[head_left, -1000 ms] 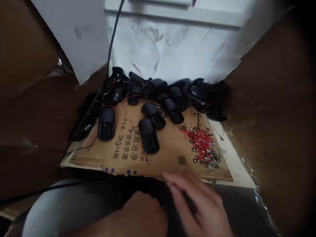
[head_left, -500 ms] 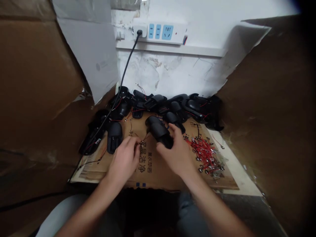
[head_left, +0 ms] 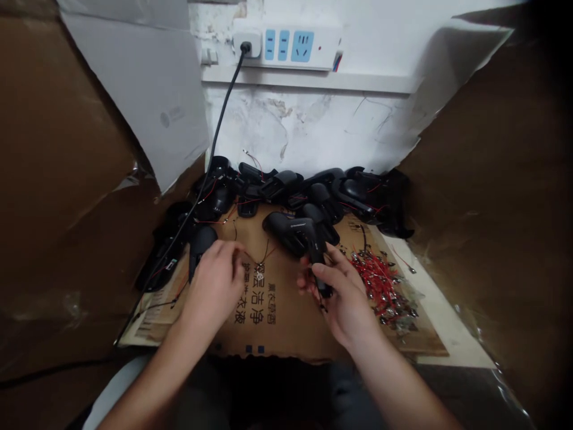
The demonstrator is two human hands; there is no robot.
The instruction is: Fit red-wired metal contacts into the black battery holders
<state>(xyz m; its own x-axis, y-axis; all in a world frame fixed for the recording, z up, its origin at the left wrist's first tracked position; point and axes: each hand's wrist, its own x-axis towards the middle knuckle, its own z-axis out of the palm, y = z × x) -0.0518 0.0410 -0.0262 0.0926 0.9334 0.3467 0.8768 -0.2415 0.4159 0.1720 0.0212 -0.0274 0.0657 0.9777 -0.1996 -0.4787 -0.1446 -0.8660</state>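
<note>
"Fingers of the right hand (head_left: 347, 298) were wrapped about the grip of a black angled piece (head_left: 313, 243), the thumb laid along it and hardly any gap left."

"Where was that piece, exactly?"

"Over the cardboard (head_left: 295, 337), in front of a dark shell (head_left: 283, 232). Its head pointed away and to the left, its grip toward the wearer. I couldn't tell whether it touched the shell."

"And the left hand (head_left: 219, 272)?"

"Loosely curled, the fingertips drawn near one another, just beside some small wires (head_left: 260, 275) on the cardboard. Whether the tips had pinched one, I couldn't tell; the back of the hand hid most of the palm too."

"Which step was in hand, would you say?"

"Handling one piece on its own, I judged: the right hand bore it, and the left was free of any other shell as far as it showed."

"What did the next move call for?"

"A steady right grip, in my view, and a light touch from the left, since the wires looked fine. Care as well with the red leads (head_left: 378, 278) heaped just beside the right hand; they could have snagged."
</note>
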